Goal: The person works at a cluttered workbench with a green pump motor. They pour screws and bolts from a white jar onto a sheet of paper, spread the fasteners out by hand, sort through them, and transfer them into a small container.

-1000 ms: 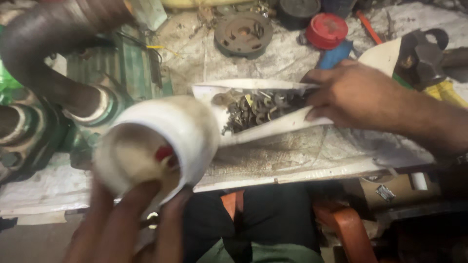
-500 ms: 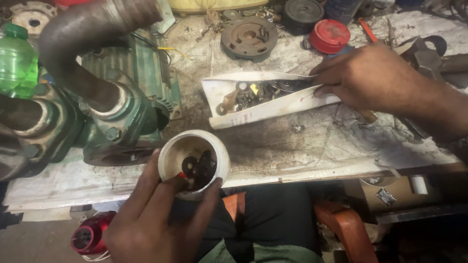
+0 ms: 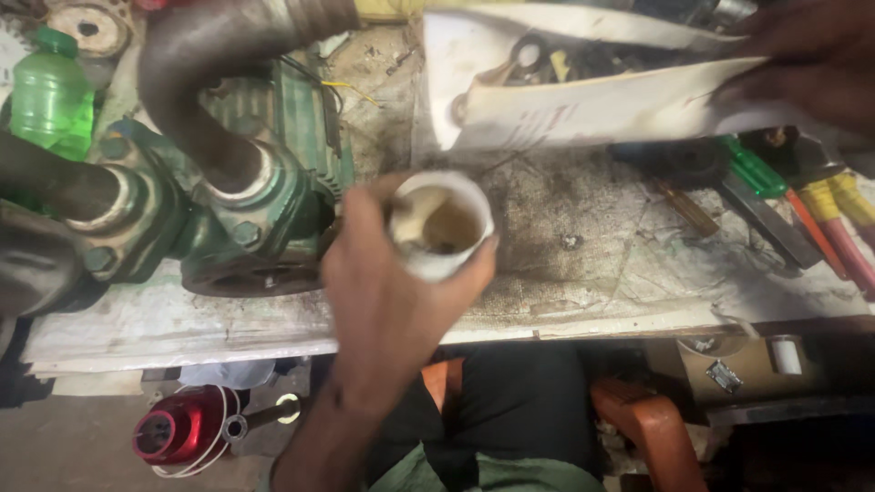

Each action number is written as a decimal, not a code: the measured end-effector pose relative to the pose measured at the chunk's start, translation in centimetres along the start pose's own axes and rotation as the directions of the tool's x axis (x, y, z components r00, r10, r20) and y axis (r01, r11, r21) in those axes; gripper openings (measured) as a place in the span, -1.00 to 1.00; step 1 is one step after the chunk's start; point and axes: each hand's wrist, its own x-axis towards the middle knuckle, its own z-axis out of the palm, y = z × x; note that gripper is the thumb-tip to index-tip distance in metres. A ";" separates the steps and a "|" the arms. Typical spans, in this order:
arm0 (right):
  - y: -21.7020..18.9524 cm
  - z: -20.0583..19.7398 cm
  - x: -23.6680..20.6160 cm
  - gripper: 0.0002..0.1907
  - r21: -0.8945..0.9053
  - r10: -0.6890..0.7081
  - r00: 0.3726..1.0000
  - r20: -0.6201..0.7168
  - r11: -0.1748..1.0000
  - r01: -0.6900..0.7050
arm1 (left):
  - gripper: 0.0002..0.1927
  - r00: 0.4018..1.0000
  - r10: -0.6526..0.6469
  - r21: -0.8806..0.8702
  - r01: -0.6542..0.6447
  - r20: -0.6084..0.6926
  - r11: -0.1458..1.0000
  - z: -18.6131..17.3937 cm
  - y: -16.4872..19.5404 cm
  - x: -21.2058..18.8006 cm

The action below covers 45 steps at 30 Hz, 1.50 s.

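left hand (image 3: 383, 292): wrapped around a small white cup (image 3: 440, 225), thumb on its left side, fingers curled round the right — a firm grasp, cup mouth facing up toward the camera.
white cup: held just above the front part of the workbench (image 3: 638, 273), beside the green pump housing (image 3: 228, 219); its inside looks stained brown, with something small and dark at the bottom, too blurred to name.
right hand (image 3: 802, 64): at the top right edge, blurred, fingers closed on the end of a white paper tray (image 3: 583, 100); the exact grip is hard to make out.
white paper tray: a folded sheet lifted at the back of the bench, tilted, holding small metal parts (image 3: 538, 59) — rings and washers by the look of them.
pump housing: green, bolted to a dark curved pipe (image 3: 210, 55) that bends up and over it.
bench right side: green-handled screwdriver (image 3: 752, 169), red and yellow tool handles (image 3: 834, 223) lying near each other.
far left: green plastic bottle (image 3: 50, 96) standing behind the pipework.
below the bench: red cylindrical part (image 3: 178, 433) on the floor, orange seat edge (image 3: 647, 428) by the person's legs.
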 end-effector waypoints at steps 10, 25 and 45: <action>1.7 16.7 -15.4 -0.78 -0.035 0.016 0.987 -0.158 0.999 -0.022 | 0.13 0.970 0.194 -0.233 -0.157 0.148 0.960 5.8 -3.5 5.3; 0.1 30.0 -27.3 -0.87 -0.190 0.092 0.994 0.060 0.979 -0.079 | 0.24 0.995 0.094 -0.306 -0.079 0.033 0.949 7.7 -4.6 5.4; 1.5 30.5 -28.2 -0.72 -0.067 0.072 0.997 0.028 0.995 -0.070 | 0.02 0.996 -0.079 -0.351 0.092 0.051 0.932 7.8 -4.0 4.8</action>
